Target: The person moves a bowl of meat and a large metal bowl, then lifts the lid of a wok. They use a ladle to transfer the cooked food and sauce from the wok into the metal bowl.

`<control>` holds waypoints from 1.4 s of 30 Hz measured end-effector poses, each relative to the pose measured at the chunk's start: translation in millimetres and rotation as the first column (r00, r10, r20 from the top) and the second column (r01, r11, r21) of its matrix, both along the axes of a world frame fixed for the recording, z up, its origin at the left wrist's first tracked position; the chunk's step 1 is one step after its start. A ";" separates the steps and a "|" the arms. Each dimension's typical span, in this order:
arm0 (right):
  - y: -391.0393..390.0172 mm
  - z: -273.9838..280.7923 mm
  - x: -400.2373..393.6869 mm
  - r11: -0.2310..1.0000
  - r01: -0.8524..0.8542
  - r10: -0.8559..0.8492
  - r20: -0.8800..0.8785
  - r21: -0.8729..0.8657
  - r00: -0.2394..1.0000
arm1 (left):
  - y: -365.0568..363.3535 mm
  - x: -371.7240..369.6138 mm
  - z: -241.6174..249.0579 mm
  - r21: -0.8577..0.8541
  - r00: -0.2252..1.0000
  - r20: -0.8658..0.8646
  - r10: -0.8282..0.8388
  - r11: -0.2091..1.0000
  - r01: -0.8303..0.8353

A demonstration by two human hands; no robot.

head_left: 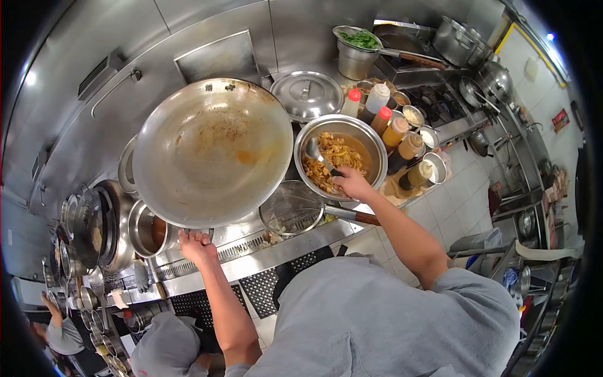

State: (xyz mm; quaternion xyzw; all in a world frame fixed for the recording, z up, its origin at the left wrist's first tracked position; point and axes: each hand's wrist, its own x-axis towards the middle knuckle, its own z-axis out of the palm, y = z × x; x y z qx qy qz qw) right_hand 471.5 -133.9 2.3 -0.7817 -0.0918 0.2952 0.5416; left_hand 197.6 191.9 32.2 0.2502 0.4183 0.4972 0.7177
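My left hand (198, 247) is closed at the near edge of a large, shallow metal wok (213, 151), its fingers wrapped round the handle below the rim. Oily brown residue streaks the wok's inside. In my right hand (353, 183) is the black handle of a metal ladle (313, 149). The ladle's bowl rests in chunky brown food (339, 151) with liquid, inside a round steel bowl (380, 148) to the right of the wok. Between the two, nearer me, lies a wire-mesh strainer (292, 210) with a wooden handle.
Several squeeze bottles (396, 131) and small tubs stand right of the bowl. Behind it sits a lidded pot (306, 94); greens (360, 39) fill a container farther back. A pot with brown sauce (149, 231) is at left. Another person (166, 345) is at lower left.
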 end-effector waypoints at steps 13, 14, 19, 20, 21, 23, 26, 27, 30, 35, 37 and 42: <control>26.6 -19.7 59.1 0.998 0.031 -0.030 -0.018 0.053 0.999 | -57.7 14.9 -9.7 -0.191 0.992 0.104 0.070 0.980 -0.049; 26.9 -23.7 63.6 1.000 0.004 -0.003 0.042 -0.020 0.999 | -64.5 17.6 -8.8 -0.187 0.993 0.096 0.070 0.981 -0.051; 3.8 9.2 60.3 0.935 -0.064 0.099 0.084 -0.350 0.992 | -77.1 12.3 -8.4 -0.196 0.995 0.104 0.015 0.981 0.005; 0.7 6.8 58.2 0.936 -0.064 0.099 0.084 -0.345 0.992 | -78.5 9.6 -5.5 -0.215 0.995 0.087 -0.038 0.975 0.056; -3.5 2.6 54.0 0.926 0.032 0.092 0.306 -0.376 0.948 | -78.4 -2.2 -8.4 -0.215 0.989 -0.027 -0.145 0.967 0.136; -6.2 13.4 37.2 0.917 0.124 0.096 0.512 -0.378 0.854 | -92.7 -15.4 -7.3 -0.215 0.980 -0.137 -0.147 0.970 0.115; 6.3 67.3 3.7 0.969 0.035 0.071 0.412 -0.244 0.908 | -119.4 -34.9 -23.8 -0.189 0.938 -0.295 -0.182 0.973 0.129; 14.9 71.4 -2.4 0.984 -0.082 0.146 0.447 -0.160 0.883 | -129.5 -39.8 -33.4 -0.175 0.911 -0.347 -0.225 0.969 0.173; 60.2 82.1 -21.8 0.963 -0.250 0.262 0.587 -0.102 0.766 | -163.5 -21.8 -26.6 -0.185 0.768 -0.330 -0.550 0.835 0.518; 136.9 87.0 -31.9 0.792 -0.441 0.598 0.393 -0.422 0.698 | -181.0 63.4 -61.6 -0.170 0.410 -0.361 -0.838 0.491 0.854; 143.5 82.9 -42.2 0.801 -0.460 0.597 0.449 -0.383 0.665 | -187.6 101.9 -83.4 -0.193 0.372 -0.361 -0.855 0.459 0.867; 104.1 80.8 -36.0 0.920 -0.381 0.374 0.505 -0.095 0.778 | -210.8 158.9 -93.5 -0.120 0.303 -0.200 -0.932 0.331 0.936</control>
